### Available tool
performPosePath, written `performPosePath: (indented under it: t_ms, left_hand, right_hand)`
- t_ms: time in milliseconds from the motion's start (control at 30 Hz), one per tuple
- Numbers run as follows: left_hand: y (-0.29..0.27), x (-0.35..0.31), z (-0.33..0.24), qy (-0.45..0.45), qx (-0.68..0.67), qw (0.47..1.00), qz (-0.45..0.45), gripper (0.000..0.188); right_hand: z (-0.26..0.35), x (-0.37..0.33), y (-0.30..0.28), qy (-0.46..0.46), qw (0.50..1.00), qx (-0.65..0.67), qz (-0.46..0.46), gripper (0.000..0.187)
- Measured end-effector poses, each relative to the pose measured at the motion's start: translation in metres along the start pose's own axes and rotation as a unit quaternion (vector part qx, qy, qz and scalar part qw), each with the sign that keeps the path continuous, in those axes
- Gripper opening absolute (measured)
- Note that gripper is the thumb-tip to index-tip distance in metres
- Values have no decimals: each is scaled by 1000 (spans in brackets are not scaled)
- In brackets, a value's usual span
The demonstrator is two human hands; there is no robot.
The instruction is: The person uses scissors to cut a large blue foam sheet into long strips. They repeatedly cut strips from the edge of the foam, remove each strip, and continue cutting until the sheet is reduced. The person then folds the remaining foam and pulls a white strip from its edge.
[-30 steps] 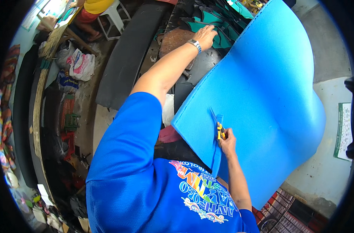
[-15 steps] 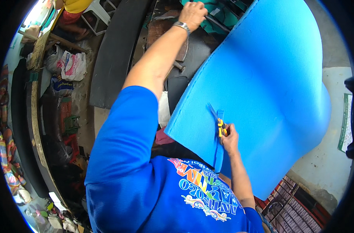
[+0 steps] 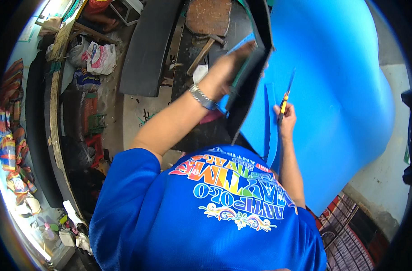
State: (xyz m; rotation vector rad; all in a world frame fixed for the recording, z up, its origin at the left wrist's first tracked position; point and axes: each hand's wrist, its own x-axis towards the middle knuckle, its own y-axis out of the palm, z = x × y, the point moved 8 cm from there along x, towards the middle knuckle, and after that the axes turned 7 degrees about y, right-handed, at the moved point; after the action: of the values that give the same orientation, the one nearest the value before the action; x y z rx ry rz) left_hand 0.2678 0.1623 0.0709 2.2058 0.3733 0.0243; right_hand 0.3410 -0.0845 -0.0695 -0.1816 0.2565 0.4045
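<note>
My left hand [image 3: 228,67], blurred, is closed on a dark sheet [image 3: 251,79] with green along its edge. The sheet hangs tilted in front of a large blue foam sheet [image 3: 332,104], and part of my fingers is hidden by it. My right hand [image 3: 287,118] holds scissors [image 3: 284,103] with yellow and black handles, their blades pointing up and away over the blue foam. Just left of the scissors a narrow blue strip [image 3: 270,122] lies on the foam.
A hammer [image 3: 203,54] lies beside a worn wooden board [image 3: 209,17] on the dark table. A long black foam piece [image 3: 147,49] extends on the left. Bags [image 3: 99,58] sit on the floor farther left. At the top left, a person's leg [image 3: 99,18] shows near a white chair [image 3: 127,11].
My left hand has come back toward me from the far side, bringing the dark green-edged sheet. My right hand has shifted slightly up and right with the scissors, away from the strip.
</note>
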Motion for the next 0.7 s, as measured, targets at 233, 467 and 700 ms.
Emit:
performPosePath:
  t_ms: [233, 467, 700]
  left_hand:
    - [-18, -38, 109, -67, 134, 984, -95, 50]
    - [17, -48, 109, -48, 99, 993, 37, 51]
    - [-11, -52, 91, -198, -127, 972, -18, 38]
  right_hand:
    - [99, -47, 22, -39, 979, 188, 73, 35]
    - [123, -63, 35, -95, 994, 44, 13, 32]
    - [104, -39, 24, 30, 977, 211, 21, 32]
